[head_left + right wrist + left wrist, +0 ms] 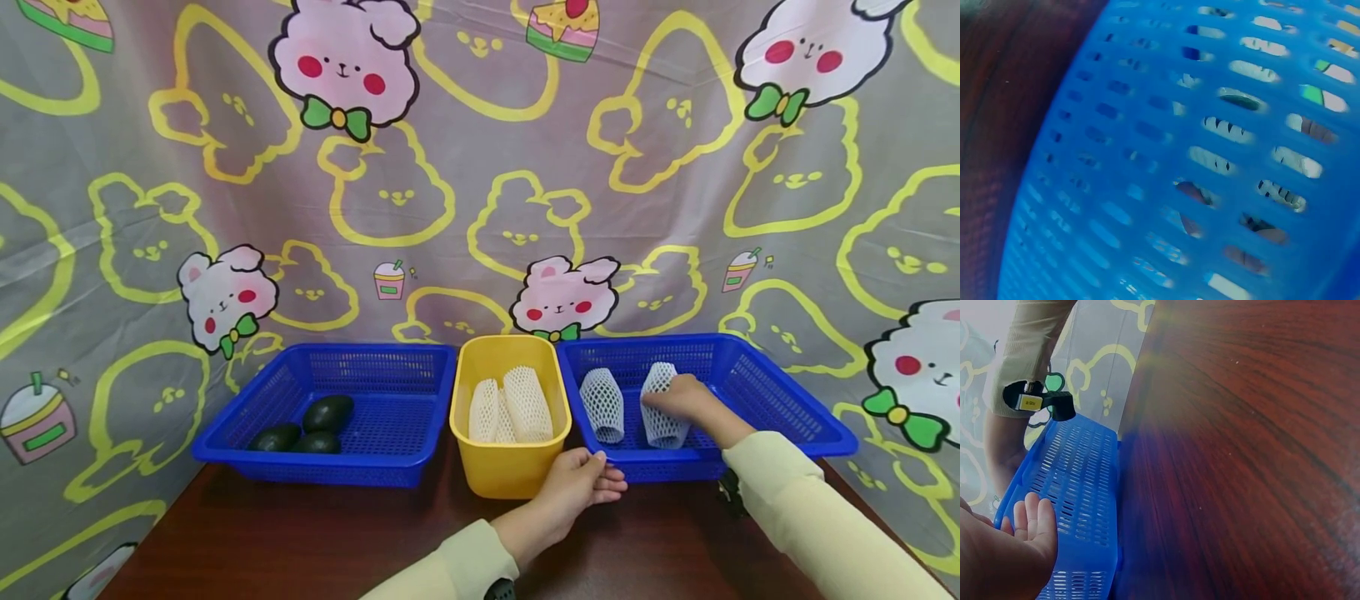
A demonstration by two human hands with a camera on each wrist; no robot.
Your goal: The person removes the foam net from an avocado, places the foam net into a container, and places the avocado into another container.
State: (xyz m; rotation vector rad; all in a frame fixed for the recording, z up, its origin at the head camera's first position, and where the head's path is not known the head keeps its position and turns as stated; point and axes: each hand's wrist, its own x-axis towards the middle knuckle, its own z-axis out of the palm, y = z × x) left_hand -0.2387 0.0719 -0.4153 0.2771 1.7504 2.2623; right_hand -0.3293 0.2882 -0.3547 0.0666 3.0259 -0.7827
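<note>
In the head view my right hand [688, 398] reaches over the front rim of the right blue basket [780, 417] and holds a white foam net sleeve [664, 429]. A second net sleeve [603, 404] lies to its left in the same basket. The net hides what is inside either sleeve. My left hand [573, 486] rests against that basket's front left corner, its fingers [1045, 522] extended in the left wrist view. Seen through basket slots in the right wrist view, the white netting and right hand appear only in pieces.
Just left stands a yellow bin [510, 471] with several white net sleeves [527, 404] in it. Further left, a blue basket [397, 417] holds three dark green avocados [328, 414]. All stand on a dark wooden table [300, 533] before a patterned cloth [450, 208].
</note>
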